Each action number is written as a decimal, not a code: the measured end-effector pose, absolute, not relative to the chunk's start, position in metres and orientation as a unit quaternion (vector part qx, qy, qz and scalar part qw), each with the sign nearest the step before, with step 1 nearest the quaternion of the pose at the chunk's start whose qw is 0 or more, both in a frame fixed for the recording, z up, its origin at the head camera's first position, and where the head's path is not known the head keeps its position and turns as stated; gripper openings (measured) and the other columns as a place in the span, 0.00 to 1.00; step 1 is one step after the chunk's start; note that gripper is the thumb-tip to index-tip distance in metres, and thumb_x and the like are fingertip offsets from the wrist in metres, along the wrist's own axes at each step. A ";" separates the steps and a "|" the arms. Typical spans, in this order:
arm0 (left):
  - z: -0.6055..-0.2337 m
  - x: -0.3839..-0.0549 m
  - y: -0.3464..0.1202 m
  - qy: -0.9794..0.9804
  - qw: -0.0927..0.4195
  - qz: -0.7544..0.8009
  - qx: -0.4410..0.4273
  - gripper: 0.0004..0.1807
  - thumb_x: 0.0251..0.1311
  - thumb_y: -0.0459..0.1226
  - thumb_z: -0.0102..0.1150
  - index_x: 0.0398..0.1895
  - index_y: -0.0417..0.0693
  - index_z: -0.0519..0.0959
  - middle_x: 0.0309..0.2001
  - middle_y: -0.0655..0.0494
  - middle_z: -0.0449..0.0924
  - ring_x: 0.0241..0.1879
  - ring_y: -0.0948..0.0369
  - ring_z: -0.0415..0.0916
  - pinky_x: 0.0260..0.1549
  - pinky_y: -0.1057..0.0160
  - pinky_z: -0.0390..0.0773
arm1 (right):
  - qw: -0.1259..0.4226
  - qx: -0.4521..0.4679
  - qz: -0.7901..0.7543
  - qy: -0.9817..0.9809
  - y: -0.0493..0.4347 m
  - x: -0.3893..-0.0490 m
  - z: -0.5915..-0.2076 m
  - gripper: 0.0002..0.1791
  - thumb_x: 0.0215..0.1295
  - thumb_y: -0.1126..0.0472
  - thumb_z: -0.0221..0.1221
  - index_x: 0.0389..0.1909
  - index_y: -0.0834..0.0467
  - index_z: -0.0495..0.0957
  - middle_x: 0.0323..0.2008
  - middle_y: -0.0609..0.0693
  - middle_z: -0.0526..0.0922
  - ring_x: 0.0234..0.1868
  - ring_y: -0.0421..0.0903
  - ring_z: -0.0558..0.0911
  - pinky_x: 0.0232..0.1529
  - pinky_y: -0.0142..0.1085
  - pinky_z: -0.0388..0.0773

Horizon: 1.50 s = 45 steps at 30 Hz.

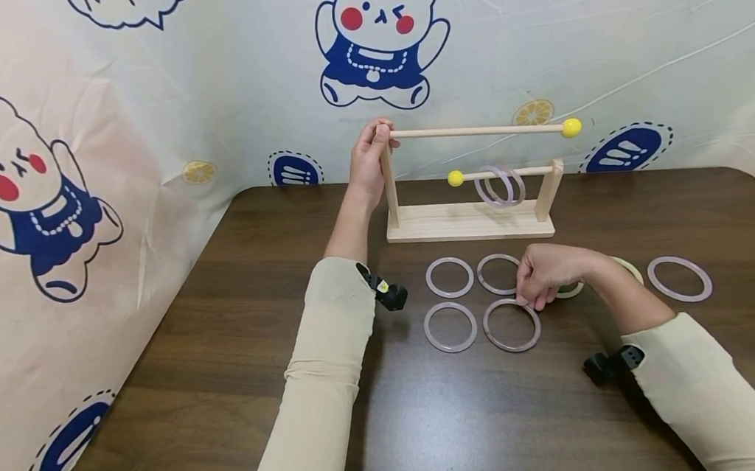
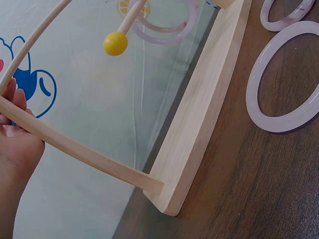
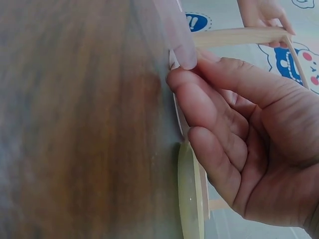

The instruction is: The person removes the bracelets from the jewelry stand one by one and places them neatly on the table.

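Observation:
A wooden stand (image 1: 470, 222) with two rods stands at the table's back, its rods tipped with yellow balls. My left hand (image 1: 367, 164) grips the top of its left post, where the upper rod starts; the left wrist view shows the fingers around that corner. On the lower rod hang purplish bangles (image 1: 498, 204). My right hand (image 1: 547, 272) pinches the far right edge of a marbled purple bangle (image 1: 514, 349) between thumb and forefinger. In the right wrist view this bangle (image 3: 182, 45) tilts up from the fingertips, the other fingers curled below.
Pale bangles lie to the left: one near (image 1: 452, 349) and one farther back (image 1: 451, 295). Another bangle (image 1: 488, 284) lies behind the pinched one. Greenish bangles (image 1: 570, 294) are partly hidden by my right forearm, and a lilac bangle (image 1: 680, 299) lies far right. A printed cloth (image 1: 258, 75) hangs behind the table.

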<state>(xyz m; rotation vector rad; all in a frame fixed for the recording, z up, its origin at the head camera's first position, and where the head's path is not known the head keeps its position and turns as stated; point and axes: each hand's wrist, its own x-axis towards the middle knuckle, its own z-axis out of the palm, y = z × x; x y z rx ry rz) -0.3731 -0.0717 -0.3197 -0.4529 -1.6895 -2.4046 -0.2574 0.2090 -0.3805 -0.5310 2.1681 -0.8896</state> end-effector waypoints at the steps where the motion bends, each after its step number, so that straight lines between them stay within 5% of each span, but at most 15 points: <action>1: -0.320 -0.373 -0.072 -0.567 0.084 -0.805 -0.153 0.06 0.68 0.36 0.47 0.39 0.44 0.73 0.34 0.57 0.71 0.36 0.60 0.70 0.46 0.67 0.65 | 0.361 -0.203 -0.345 0.842 0.209 -0.257 -0.380 0.03 0.50 0.69 0.60 0.24 0.63 0.82 0.18 0.50 0.81 0.20 0.41 0.80 0.21 0.31 0.74; 8: -0.321 -0.373 -0.072 -0.571 0.088 -0.801 -0.158 0.15 0.68 0.36 0.46 0.48 0.29 0.67 0.33 0.59 0.72 0.35 0.60 0.70 0.50 0.62 0.63 | 0.357 -0.194 -0.346 0.845 0.208 -0.256 -0.376 0.03 0.49 0.70 0.59 0.24 0.64 0.82 0.18 0.50 0.81 0.20 0.40 0.80 0.22 0.33 0.75; 15: -0.320 -0.373 -0.073 -0.572 0.084 -0.802 -0.151 0.06 0.68 0.37 0.46 0.37 0.48 0.74 0.33 0.58 0.72 0.36 0.60 0.70 0.47 0.66 0.64 | 0.349 -0.189 -0.355 0.847 0.209 -0.258 -0.372 0.05 0.51 0.69 0.59 0.27 0.65 0.82 0.20 0.51 0.82 0.22 0.42 0.81 0.25 0.36 0.77; 22: -0.319 -0.373 -0.072 -0.572 0.086 -0.802 -0.150 0.07 0.68 0.37 0.46 0.39 0.43 0.73 0.33 0.58 0.72 0.36 0.59 0.70 0.46 0.66 0.63 | 0.310 -0.174 -0.383 0.853 0.210 -0.266 -0.363 0.08 0.55 0.67 0.59 0.32 0.69 0.81 0.25 0.53 0.83 0.27 0.45 0.82 0.31 0.40 0.79; 31: -0.319 -0.372 -0.071 -0.576 0.089 -0.798 -0.153 0.11 0.68 0.36 0.46 0.44 0.36 0.71 0.33 0.59 0.72 0.35 0.61 0.70 0.46 0.66 0.63 | 0.148 -0.101 -0.458 0.871 0.210 -0.273 -0.358 0.18 0.58 0.62 0.62 0.44 0.73 0.77 0.33 0.59 0.83 0.34 0.49 0.83 0.37 0.42 0.78; 37: -0.318 -0.373 -0.070 -0.576 0.088 -0.798 -0.154 0.16 0.68 0.36 0.45 0.49 0.29 0.66 0.33 0.59 0.73 0.35 0.61 0.70 0.47 0.66 0.63 | 0.024 -0.068 -0.420 0.905 0.210 -0.278 -0.356 0.20 0.59 0.57 0.61 0.46 0.69 0.78 0.37 0.64 0.82 0.31 0.46 0.82 0.30 0.34 0.77; 45: -0.319 -0.372 -0.072 -0.576 0.087 -0.799 -0.150 0.06 0.68 0.37 0.46 0.39 0.45 0.73 0.33 0.58 0.72 0.36 0.60 0.70 0.47 0.65 0.63 | -0.059 -0.023 -0.442 0.895 0.203 -0.282 -0.358 0.19 0.59 0.56 0.62 0.45 0.66 0.80 0.36 0.63 0.82 0.33 0.52 0.83 0.23 0.26 0.72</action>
